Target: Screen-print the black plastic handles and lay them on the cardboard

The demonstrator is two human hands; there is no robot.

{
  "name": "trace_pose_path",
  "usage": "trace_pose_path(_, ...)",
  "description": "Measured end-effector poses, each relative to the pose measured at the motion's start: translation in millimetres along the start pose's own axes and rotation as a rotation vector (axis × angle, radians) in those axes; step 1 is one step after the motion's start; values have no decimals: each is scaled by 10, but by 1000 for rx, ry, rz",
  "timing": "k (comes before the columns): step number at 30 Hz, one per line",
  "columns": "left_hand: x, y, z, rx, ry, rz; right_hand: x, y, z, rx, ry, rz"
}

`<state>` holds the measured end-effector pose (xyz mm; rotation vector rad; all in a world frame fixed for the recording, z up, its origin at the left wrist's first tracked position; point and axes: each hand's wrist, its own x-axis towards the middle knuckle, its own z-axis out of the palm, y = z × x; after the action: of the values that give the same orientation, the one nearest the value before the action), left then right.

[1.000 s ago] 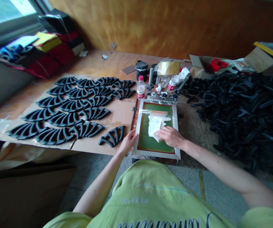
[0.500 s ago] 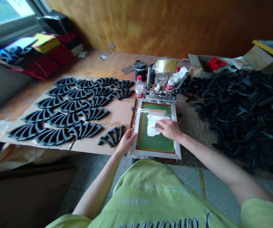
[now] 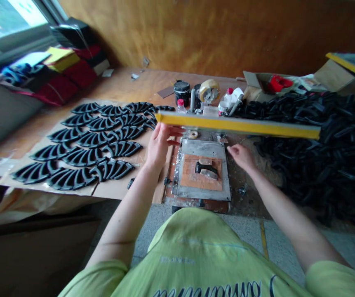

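My left hand [image 3: 161,142] grips the left end of a screen printing frame [image 3: 239,125], which is raised and seen nearly edge-on, its near edge yellow. Some of its fingers reach under the frame. Below lies a grey base plate [image 3: 182,190] with a brown board [image 3: 187,177] on it. A curved black plastic part [image 3: 207,169] sits at the middle of the board. My right hand [image 3: 241,156] is just right of the plate, below the frame, with loosely curled fingers and nothing visible in them.
Rows of black curved parts [image 3: 84,156] lie on cardboard at left. A large heap of black parts [image 3: 313,165] covers the right side. Behind the frame stand a black tub [image 3: 182,90], a tape roll [image 3: 210,90] and bottles [image 3: 229,95]. An open box [image 3: 254,80] is at back right.
The screen printing frame has swung up from flat, uncovering the plate and black part. My left hand rose with it. My right hand left the white cloth and moved right.
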<state>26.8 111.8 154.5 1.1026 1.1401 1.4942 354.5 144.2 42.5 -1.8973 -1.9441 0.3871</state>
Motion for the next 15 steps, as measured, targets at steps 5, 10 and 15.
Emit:
trace_pose_path(5, 84, -30, 130, -44, 69, 14, -520, -363, 609, -255, -168, -309)
trace_pose_path(10, -809, -654, 192, 5, -239, -601, -715, -780, 546, -269, -229, -166)
trace_pose_path(15, -1448, -1102, 236, -236, -113, -840, -1033, -1097, 619, -77, -214, -581)
